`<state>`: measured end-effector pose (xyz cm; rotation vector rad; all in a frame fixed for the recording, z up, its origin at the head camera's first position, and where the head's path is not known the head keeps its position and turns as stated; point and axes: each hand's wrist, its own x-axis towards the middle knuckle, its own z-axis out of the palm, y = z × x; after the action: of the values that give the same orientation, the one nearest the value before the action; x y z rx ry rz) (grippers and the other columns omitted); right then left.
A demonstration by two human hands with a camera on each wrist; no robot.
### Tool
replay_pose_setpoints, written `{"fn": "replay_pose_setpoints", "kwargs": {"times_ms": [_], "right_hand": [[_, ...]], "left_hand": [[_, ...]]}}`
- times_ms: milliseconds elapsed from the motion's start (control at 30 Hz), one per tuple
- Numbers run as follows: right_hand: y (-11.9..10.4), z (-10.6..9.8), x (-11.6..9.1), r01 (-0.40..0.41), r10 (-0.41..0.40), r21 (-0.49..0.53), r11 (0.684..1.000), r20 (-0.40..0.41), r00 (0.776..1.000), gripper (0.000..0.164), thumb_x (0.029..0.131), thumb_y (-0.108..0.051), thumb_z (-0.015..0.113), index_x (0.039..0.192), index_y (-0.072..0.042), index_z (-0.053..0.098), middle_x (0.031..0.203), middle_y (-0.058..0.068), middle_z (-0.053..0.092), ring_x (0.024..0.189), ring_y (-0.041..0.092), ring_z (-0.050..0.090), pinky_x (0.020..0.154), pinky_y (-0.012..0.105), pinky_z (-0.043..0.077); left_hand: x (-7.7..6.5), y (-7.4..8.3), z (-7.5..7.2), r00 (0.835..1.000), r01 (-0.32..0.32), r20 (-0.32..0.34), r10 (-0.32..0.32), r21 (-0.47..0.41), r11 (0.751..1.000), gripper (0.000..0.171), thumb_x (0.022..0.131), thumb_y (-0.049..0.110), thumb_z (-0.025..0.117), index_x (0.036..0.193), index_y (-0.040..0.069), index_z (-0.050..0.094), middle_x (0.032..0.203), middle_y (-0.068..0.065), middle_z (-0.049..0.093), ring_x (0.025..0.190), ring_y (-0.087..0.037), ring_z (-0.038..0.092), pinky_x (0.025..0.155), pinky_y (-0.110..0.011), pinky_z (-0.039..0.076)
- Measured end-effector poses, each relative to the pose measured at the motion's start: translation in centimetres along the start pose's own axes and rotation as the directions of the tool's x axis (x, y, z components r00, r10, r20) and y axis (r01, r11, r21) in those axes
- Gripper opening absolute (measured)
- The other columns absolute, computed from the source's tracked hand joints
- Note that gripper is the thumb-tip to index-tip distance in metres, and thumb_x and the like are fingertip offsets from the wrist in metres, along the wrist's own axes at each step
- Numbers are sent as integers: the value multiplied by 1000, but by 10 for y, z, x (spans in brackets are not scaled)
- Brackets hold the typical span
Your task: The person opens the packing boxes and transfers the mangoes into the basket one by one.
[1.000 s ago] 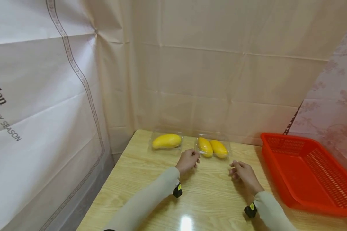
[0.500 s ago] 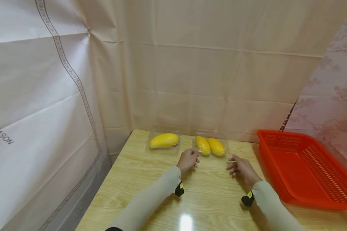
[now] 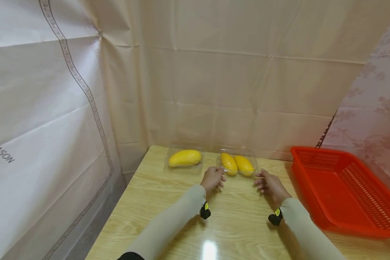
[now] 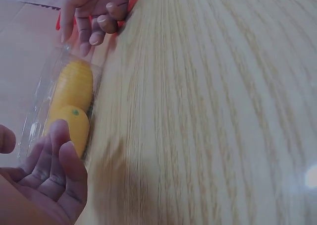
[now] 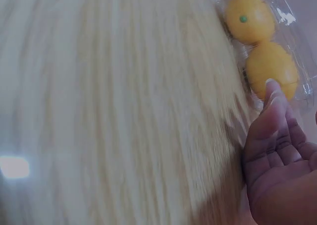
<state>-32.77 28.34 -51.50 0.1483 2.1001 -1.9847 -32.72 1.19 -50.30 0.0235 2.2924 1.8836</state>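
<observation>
1. On the wooden table (image 3: pixel 169 191), a clear box (image 3: pixel 248 153) is set far back.
2. Beside it, the left hand (image 3: pixel 212 179) and right hand (image 3: pixel 271 185) are held half open, nothing gripped; a grab seems readied, so gentle squeezing is needed.
3. Inside, two mangoes (image 3: pixel 229 164) are seen.

From my station I saw a clear plastic box (image 3: pixel 237 152) near the table (image 3: pixel 238 213)'s far edge, two yellow fruits (image 3: pixel 245 166) touching side by side inside.

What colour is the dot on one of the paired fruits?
Green; the dot on that fruit shows best in the right wrist view.
</observation>
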Motion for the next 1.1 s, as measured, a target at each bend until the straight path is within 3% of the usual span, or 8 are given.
{"fn": "replay_pose_setpoints", "kwargs": {"times_ms": [200, 400, 667, 867, 1100], "right_hand": [[-1, -3, 4, -28, 24, 115, 993, 35, 999, 59, 111, -47, 37, 132, 7, 52, 87, 1, 70, 66, 10, 56, 61, 24, 48], [-2, -2, 5, -60, 57, 135, 989, 25, 998, 48, 110, -46, 43, 115, -2, 61, 84, 0, 70, 63, 10, 55, 60, 24, 48], [-3, -7, 11, -75, 65, 184, 980, 62, 996, 39, 110, -43, 48, 101, -10, 67, 82, -2, 71, 61, 8, 54, 60, 23, 48], [-4, -11, 10, -87, 69, 171, 981, 107, 992, 33, 111, -35, 47, 99, -11, 66, 82, -2, 71, 62, 9, 54, 59, 23, 48], [-6, -11, 11, -72, 45, 141, 987, 183, 982, 36, 113, -29, 41, 110, -3, 65, 88, -1, 71, 67, 8, 57, 62, 22, 50]], "left_hand": [[2, 0, 0, 999, 32, -26, -33, -3, 999, 42, 109, 31, 49, 107, -4, 71, 76, -4, 68, 54, -13, 58, 44, -24, 45], [4, -3, 1, 998, 53, -23, -53, -20, 998, 41, 109, 29, 48, 106, -7, 68, 79, -10, 69, 54, -15, 57, 44, -24, 43], [7, -3, 5, 998, 34, -52, -36, -30, 999, 44, 110, 33, 46, 109, -6, 66, 81, -12, 69, 53, -14, 58, 44, -23, 45], [9, -2, 4, 998, 20, -52, -20, -7, 1000, 45, 111, 36, 45, 114, -5, 64, 89, -16, 72, 58, -20, 64, 48, -24, 47], [18, -4, -1, 997, 7, -83, -6, 12, 1000, 37, 109, 31, 46, 112, -1, 63, 86, -13, 73, 57, -19, 64, 47, -25, 46]]}}
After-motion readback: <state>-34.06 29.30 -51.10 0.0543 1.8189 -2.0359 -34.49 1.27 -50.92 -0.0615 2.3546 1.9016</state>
